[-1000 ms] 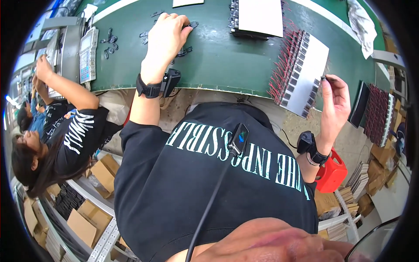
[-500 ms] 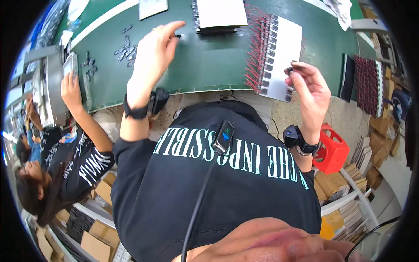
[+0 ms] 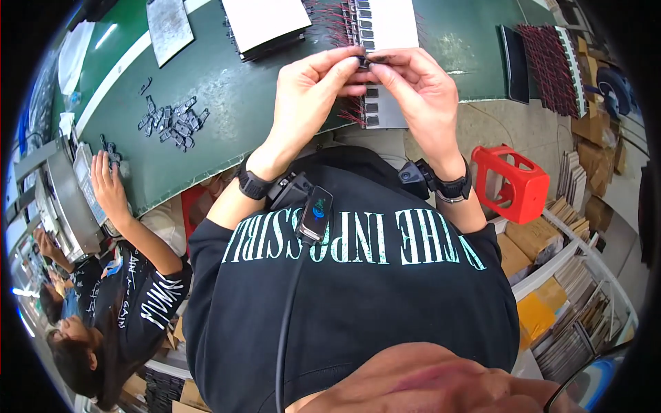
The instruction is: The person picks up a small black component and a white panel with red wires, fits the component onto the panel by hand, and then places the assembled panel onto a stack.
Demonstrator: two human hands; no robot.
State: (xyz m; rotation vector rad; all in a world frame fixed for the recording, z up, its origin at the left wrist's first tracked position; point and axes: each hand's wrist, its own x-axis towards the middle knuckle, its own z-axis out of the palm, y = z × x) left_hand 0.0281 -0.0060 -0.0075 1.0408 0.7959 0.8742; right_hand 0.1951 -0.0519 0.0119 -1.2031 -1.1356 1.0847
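Note:
My left hand (image 3: 306,93) and my right hand (image 3: 425,100) meet in front of me, thumbs and fingers pinched together. Between the fingertips is a small black plastic piece (image 3: 363,62), held by both hands; its details are too small to make out. Behind the hands lies a white panel (image 3: 394,24), partly hidden by them. A row of small black rectangular parts (image 3: 366,24) runs along its left side, with thin red wires (image 3: 337,20) sticking out. Left of the hands, loose small black pieces (image 3: 175,124) lie in a pile on the green tabletop (image 3: 241,96).
A stack topped with a white sheet (image 3: 267,20) and a grey flat plate (image 3: 170,33) stand farther back. At right are a black slab (image 3: 514,65) and another red-wired panel (image 3: 549,72). A red stool (image 3: 511,182) stands right. A co-worker's hand (image 3: 109,182) touches equipment at left.
My hands, apart before, have come together at the small black piece, the left moving right and the right moving left. The view has shifted, showing more of the loose pile.

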